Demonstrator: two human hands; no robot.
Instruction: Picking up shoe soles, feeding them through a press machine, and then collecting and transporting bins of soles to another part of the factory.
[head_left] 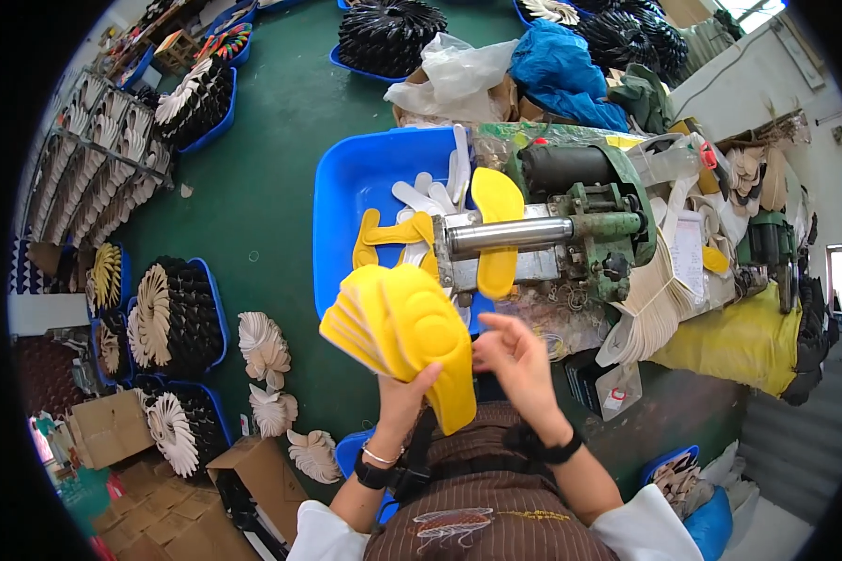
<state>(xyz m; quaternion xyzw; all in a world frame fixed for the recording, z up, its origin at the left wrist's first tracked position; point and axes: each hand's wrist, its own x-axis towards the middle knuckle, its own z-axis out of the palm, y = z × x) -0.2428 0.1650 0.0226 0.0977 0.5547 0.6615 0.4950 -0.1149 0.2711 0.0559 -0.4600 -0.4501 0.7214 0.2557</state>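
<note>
My left hand is closed round the lower end of a fanned stack of yellow insoles, its thumb across the top one. Just right of the stack, my right hand has its fingers bent and apart, with nothing visible in them. The fingertips come very near the stack's edge; whether they touch it I cannot tell. Beyond my hands, a single yellow insole lies crosswise under the steel roller of a green machine. A blue tub behind the stack holds loose yellow and white insoles, partly hidden.
White insoles stand bundled right of the machine, near a yellow cloth. Plastic bags are heaped behind it. On the green floor at left are blue tubs of dark insoles and cardboard boxes.
</note>
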